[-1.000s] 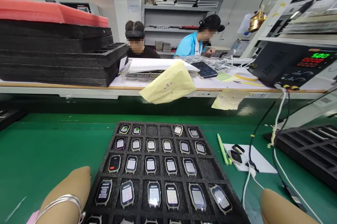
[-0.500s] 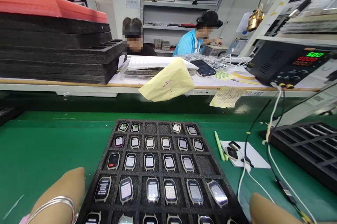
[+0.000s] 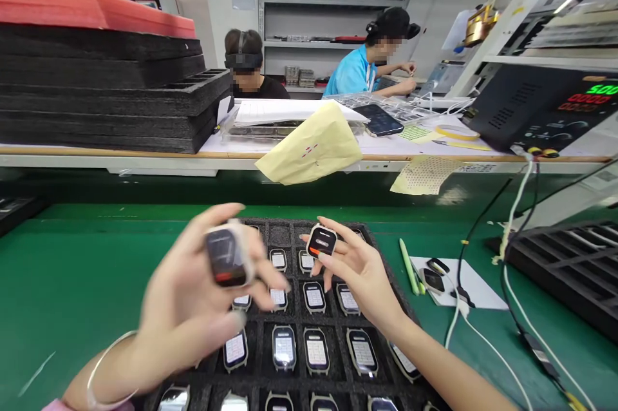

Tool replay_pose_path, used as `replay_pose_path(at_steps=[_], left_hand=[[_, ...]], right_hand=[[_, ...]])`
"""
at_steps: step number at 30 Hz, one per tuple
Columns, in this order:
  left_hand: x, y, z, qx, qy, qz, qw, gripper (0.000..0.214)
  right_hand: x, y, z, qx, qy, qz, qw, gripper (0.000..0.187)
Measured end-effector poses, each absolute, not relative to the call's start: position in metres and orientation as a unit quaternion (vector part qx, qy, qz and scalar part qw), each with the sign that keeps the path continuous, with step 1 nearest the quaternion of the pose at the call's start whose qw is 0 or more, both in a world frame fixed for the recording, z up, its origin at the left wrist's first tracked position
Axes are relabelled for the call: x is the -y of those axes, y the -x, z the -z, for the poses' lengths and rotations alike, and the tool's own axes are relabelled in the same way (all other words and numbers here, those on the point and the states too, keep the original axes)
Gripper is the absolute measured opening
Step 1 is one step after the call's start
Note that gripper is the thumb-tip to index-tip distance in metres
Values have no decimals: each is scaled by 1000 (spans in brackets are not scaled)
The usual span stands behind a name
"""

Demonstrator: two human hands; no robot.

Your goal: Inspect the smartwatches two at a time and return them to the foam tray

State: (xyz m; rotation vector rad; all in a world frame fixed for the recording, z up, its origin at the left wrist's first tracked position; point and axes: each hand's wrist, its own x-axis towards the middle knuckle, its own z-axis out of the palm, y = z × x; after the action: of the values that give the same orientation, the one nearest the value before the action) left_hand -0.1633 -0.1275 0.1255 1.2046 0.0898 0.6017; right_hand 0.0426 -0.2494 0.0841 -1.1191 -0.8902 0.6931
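Observation:
Above a black foam tray (image 3: 296,327) both of my hands are raised, each with a strapless smartwatch. My left hand (image 3: 178,301), blurred by motion, has a smartwatch (image 3: 223,258) with a dark screen and a red patch low on it; the exact grip is smeared. Between thumb and fingers, my right hand (image 3: 367,279) pinches another smartwatch (image 3: 322,241), its screen black with white text and an orange-red mark. Rows of watches fill much of the tray, such as a lit watch (image 3: 316,351) with a pale grid on its screen. My hands cover part of the tray's upper and left compartments.
A green pen (image 3: 409,266) and a white sheet (image 3: 476,282) with small devices lie right of the tray, near cables (image 3: 456,327). Foam trays (image 3: 96,89) are stacked on the shelf at left. A power supply (image 3: 545,108) stands at right. Two people sit beyond the shelf.
Both hands have come up from the lower edges to over the tray, each now with a watch. The view has shifted slightly. The person in blue has raised their hands.

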Motion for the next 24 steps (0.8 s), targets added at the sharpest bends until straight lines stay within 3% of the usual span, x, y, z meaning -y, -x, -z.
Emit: replay_pose_path(at_steps=[2,5,15,24], left_hand=[[121,134,-124,-45,-527,-207,823,60],[119,103,-105,-69,-502,-125,853,57],[116,93,-73,-4,-561,-136,816,53],[116,86,-69,-22,-586,-159,794,48]], right_hand=[[249,-45,-81,405,497,-318,699,50],[249,-50,-79,403,495,-324,698,47],[252,-52,-75,369,561,-285,684,31],[255,-53,-75,371,552,-301,684,34]])
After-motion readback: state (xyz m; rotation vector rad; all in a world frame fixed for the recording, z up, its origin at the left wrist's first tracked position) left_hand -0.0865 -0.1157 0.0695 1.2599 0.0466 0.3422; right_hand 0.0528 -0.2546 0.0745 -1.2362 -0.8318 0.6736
